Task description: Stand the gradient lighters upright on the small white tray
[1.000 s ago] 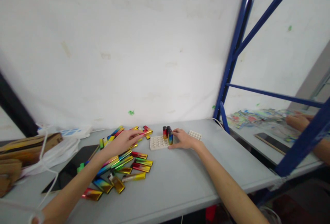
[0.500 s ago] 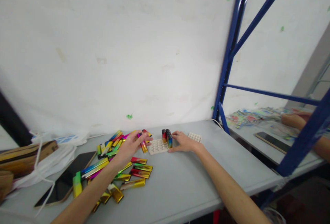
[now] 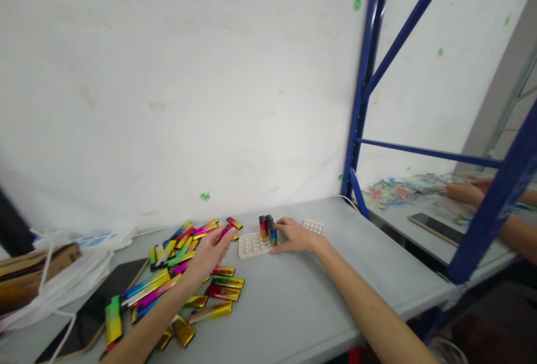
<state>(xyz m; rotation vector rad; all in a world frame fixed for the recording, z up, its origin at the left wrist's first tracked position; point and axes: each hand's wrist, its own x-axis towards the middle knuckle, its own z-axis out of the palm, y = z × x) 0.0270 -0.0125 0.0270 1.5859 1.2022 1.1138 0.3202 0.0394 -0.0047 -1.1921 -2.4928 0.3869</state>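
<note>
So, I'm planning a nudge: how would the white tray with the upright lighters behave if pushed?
The white tray looks low and flat, so it would probably slide, not tip. The upright lighters, tall and narrow, might wobble.

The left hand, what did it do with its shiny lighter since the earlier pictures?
The left hand has curled in and drawn back slightly from the white tray. It kept hold of the pink lighter: half a second ago that hung slanted, gold end down; now mostly pink shows. The right hand stayed by the standing lighters.
</note>
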